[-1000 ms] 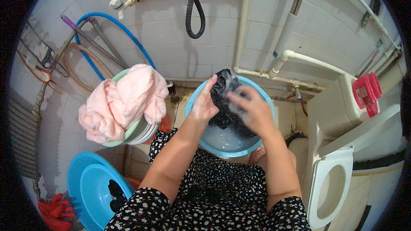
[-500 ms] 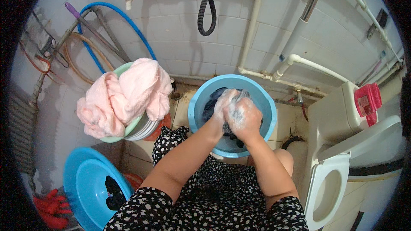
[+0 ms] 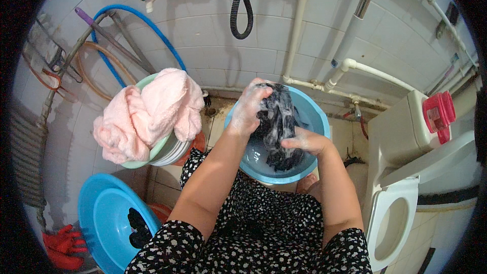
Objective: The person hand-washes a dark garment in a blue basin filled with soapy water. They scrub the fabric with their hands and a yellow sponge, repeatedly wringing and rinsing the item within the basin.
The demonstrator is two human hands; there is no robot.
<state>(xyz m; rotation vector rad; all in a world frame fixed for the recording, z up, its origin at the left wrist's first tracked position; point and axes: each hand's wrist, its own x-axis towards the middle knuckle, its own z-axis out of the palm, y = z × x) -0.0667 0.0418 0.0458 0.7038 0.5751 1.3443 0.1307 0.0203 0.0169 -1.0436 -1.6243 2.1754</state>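
Note:
A black cloth (image 3: 280,122), streaked with white suds, is stretched out above the light blue basin (image 3: 315,102). My left hand (image 3: 248,105) grips its upper left part, with soap foam on the skin. Lower down on the right, my right hand (image 3: 310,141) holds the cloth's edge, its thumb lying across the front; the other fingers are partly hidden. The cloth's lower end hangs into the basin, where a little cloudy water shows. Whether the cloth is a sock or another garment I cannot tell.
A pink fluffy towel (image 3: 152,114) fills a pale green basin (image 3: 143,164) on the left. Below it, a larger blue basin (image 3: 96,213) holds a black cloth (image 3: 138,228). Red rubber gloves (image 3: 63,248) lie lower left. A toilet (image 3: 395,137) with a pink container (image 3: 437,114) stands right.
My hands were pressed together around the bunched cloth low in the basin. Now they are apart, the left one higher and further left, and the cloth is lifted and spread between them.

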